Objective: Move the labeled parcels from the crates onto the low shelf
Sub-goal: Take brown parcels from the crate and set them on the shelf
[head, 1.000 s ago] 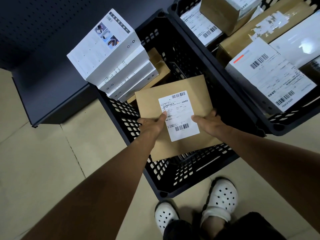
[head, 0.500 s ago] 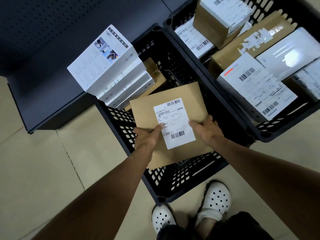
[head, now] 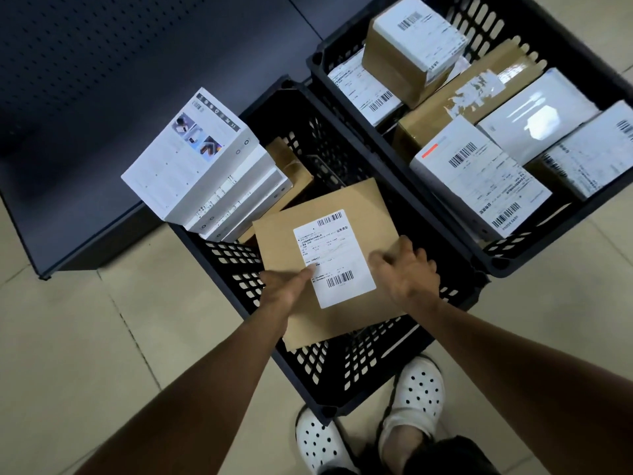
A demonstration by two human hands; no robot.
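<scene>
Both arms are stretched out and down.
A flat parcel (head: 284, 231) is pinched by the left hand (head: 287, 287), thumb on top, and gripped by the right hand (head: 407, 274).

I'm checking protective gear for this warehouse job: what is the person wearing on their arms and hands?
Nothing that shows. The left hand and right hand are bare: no gloves, and no ring on the visible fingers. The left forearm and right forearm are uncovered as far as the frame shows, with no sleeve, watch or wristband.

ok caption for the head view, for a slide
Over the near black crate, left hand and right hand grip a flat brown labeled parcel beside the low shelf.
</scene>
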